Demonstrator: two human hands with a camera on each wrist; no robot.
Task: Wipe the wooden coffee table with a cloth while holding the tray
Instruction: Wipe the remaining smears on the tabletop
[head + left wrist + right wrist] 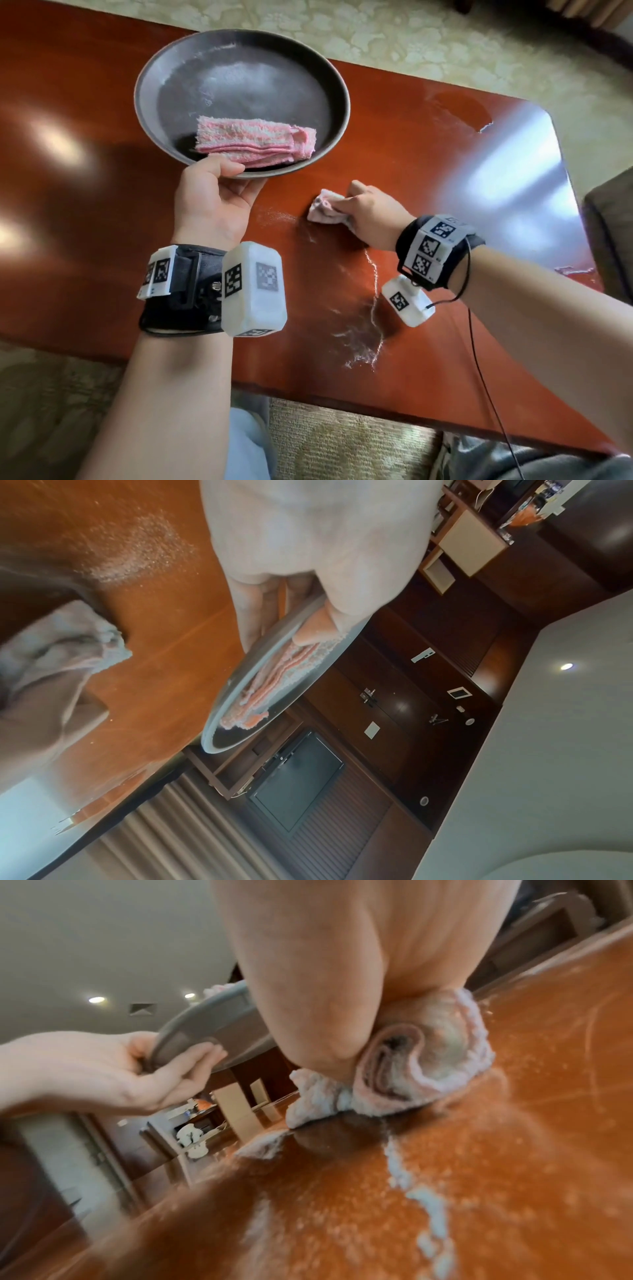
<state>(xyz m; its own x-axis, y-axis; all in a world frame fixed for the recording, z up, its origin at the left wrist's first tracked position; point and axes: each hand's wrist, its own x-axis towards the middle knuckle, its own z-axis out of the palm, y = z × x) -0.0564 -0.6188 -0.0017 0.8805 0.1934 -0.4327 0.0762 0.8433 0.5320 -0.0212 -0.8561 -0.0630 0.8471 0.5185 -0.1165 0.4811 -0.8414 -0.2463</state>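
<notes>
The left hand [212, 202] grips the near rim of a round grey tray [150, 68], thumb on top and fingers beneath, holding it above the wooden coffee table [68, 212]. A folded pink towel [255, 142] lies in the tray's near part. To the right, the right hand [371, 214] clutches a bunched pink cloth [323, 207] and presses it on the tabletop, with white powder streaks [370, 329] on its near side.

Head overhead; wrists close, sharing table [428, 144].
</notes>
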